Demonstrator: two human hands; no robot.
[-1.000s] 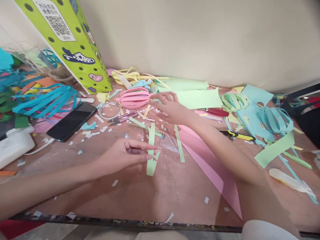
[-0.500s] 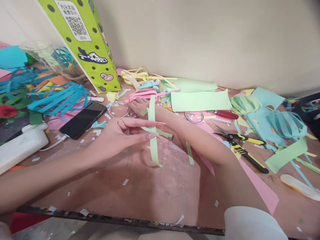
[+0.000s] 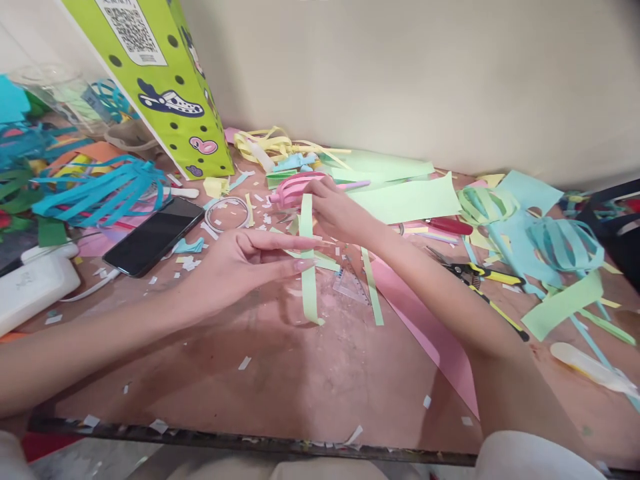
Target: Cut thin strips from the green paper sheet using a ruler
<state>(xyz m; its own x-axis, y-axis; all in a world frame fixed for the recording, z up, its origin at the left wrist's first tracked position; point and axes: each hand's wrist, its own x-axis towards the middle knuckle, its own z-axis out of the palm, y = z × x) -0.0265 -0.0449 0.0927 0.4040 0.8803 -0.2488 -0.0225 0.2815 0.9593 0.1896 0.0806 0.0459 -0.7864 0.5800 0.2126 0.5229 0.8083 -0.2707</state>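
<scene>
My left hand (image 3: pixel 250 257) is closed, with thumb and fingers pinching a light green paper strip (image 3: pixel 309 293) that hangs upright above the table. Other light green strips lie across and behind it at the fingertips. My right hand (image 3: pixel 340 210) is just behind the strip, its fingers bent and drawn together. Its fingertips are partly hidden, and I cannot make out what they hold, if anything. Close beyond those fingers lies a pink striped paper lantern (image 3: pixel 295 190) with a purple stick. A small clear ruler (image 3: pixel 353 287) lies under the hands near a loose green strip (image 3: pixel 373 290).
To the left are a phone (image 3: pixel 155 237), a white power adapter (image 3: pixel 37 287) and blue paper strips (image 3: pixel 110 193). A green bag (image 3: pixel 170 100) stands behind. Yellow-handled pliers (image 3: pixel 480 280), a glue bottle (image 3: pixel 590 367) and pink paper (image 3: pixel 430 327) lie to the right.
My right hand has moved right and back toward the left hand, away from the wire ring, with its fingers now drawn in. My left hand keeps its pinch on the green strip.
</scene>
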